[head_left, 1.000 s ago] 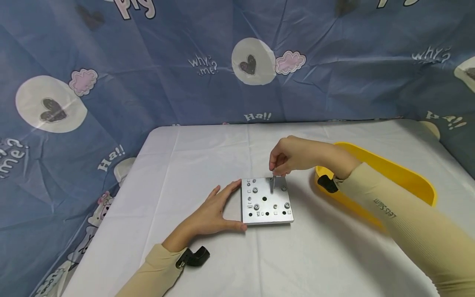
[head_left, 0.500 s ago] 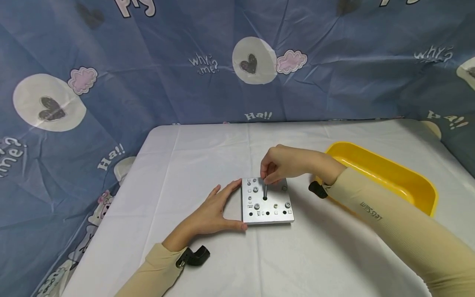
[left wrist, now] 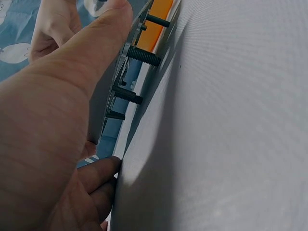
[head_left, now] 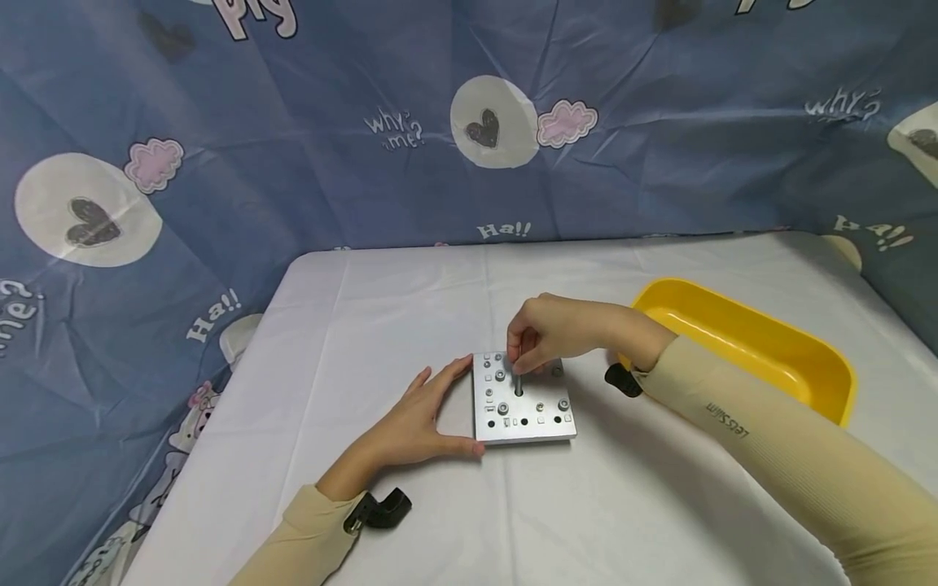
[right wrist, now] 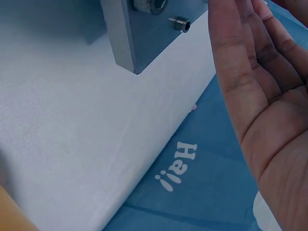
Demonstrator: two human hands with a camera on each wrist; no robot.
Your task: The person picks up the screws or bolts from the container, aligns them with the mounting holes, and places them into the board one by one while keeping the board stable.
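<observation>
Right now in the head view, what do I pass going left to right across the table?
Left hand → metal plate → yellow tray. The right hand sits above the plate, so I leave it out.

A metal plate [head_left: 523, 401] is lying flat near the middle of the desk [head_left: 410, 293], with bolts [head_left: 502, 407] standing in some of its holes. The left hand [head_left: 414, 422] is resting on the desk just left of the plate, its thumb and fingers touching the plate's left edge. The right hand [head_left: 551, 334] is hovering over the plate's far side, its fingertips pinching a pin [head_left: 518, 382] that is standing upright in a hole at the plate's centre. A tray [head_left: 740, 346] is sitting to the right of the plate, behind the right forearm. A curtain [head_left: 293, 122] is hanging behind the desk and along its left side
</observation>
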